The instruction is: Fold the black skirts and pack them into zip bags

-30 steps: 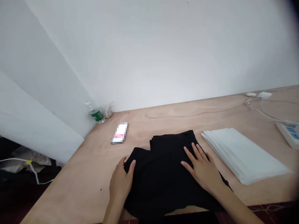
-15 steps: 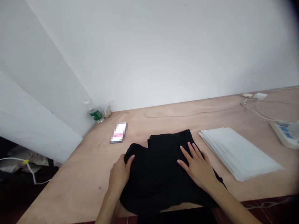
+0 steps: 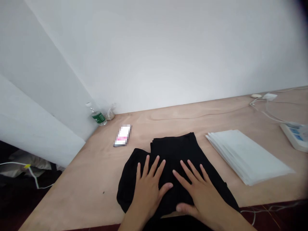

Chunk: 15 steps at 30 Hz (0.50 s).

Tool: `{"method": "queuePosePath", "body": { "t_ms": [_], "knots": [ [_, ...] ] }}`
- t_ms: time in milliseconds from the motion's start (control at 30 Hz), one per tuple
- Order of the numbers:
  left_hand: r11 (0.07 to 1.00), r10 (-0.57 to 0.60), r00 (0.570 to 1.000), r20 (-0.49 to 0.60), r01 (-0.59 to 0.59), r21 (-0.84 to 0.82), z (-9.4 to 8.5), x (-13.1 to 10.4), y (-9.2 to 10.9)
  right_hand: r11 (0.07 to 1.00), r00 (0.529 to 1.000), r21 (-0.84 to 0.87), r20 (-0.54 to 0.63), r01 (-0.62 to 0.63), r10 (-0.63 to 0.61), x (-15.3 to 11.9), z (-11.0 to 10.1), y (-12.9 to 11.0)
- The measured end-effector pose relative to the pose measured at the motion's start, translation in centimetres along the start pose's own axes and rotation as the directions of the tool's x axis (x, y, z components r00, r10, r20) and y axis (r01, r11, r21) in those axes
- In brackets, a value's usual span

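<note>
— Starting at the near edge of the desk point(image 3: 77, 192)?

— Looking down past it, at dark red floor point(image 3: 286, 219), with a thin pale cable point(image 3: 262, 210) across it; then up onto two bare hands.

— Holding anything in that left grip?

— Spread wide open with the left hand point(image 3: 147, 189), palm down on the left part of the black cloth point(image 3: 168, 147); touching from above, closed around nothing.

— And on the right?

— Just as open with the right hand point(image 3: 204, 192); laid over the right part of the same cloth, fingers fanned, thumb pointing towards the left hand; pinching nothing either.

— Where to find the cloth itself?

— Along the near edge, around the middle; folded in layers, with a stepped outline at the far side.

— Moving outward?

— Just right of the cloth, to a flat stack of white sheets point(image 3: 247, 157); off the left edge, to a pale bundle point(image 3: 40, 160), partly in shadow; towards the far left corner, to a phone point(image 3: 122, 135), lying flat with a blurred-out screen; on the right, to a power strip point(image 3: 295, 138), cut off by the picture's side.

— And farthest?

— At the far left corner, to a bottle point(image 3: 99, 118) with a green label, beside a small clear bag point(image 3: 110, 114); towards the far right, to a white plug point(image 3: 269, 97) and a round white disc point(image 3: 256, 96); behind everything, to a white wall point(image 3: 168, 48).
</note>
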<state>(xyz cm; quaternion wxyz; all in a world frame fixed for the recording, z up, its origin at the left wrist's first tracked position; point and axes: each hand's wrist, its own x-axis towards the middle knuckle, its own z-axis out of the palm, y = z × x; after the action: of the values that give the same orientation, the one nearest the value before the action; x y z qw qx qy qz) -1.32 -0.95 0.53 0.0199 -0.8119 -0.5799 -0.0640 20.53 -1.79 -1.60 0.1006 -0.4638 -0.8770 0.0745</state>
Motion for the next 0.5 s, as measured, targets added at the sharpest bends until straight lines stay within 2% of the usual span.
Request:
{"method": "queuePosePath", "body": {
  "t_ms": [100,267,367,433,500],
  "knots": [
    [0.999,-0.048,0.997,0.061,0.049,-0.015,1.4,-0.3,-0.1,0.996,0.996,0.003,0.021,0.092,-0.092,-1.5,-0.1,1.1],
    [0.997,-0.075,0.994,0.083,0.078,-0.028,1.9,-0.5,-0.5,0.995,0.997,-0.059,0.001,0.082,-0.082,-2.9,-0.1,3.7],
    [0.995,-0.09,0.99,0.104,0.094,-0.03,1.4,-0.8,-0.4,0.995,0.998,-0.081,-0.007,0.059,-0.06,-4.0,-0.4,4.6],
    [0.994,-0.093,0.986,0.14,0.099,-0.037,0.4,-0.7,-0.3,0.995,0.999,-0.097,-0.007,0.038,-0.038,-4.4,-1.1,4.7],
    [0.996,-0.082,0.985,0.153,0.088,-0.028,-1.0,0.3,0.1,0.994,1.0,-0.104,-0.004,0.013,-0.014,-3.5,-2.3,4.4]
  ]
}}
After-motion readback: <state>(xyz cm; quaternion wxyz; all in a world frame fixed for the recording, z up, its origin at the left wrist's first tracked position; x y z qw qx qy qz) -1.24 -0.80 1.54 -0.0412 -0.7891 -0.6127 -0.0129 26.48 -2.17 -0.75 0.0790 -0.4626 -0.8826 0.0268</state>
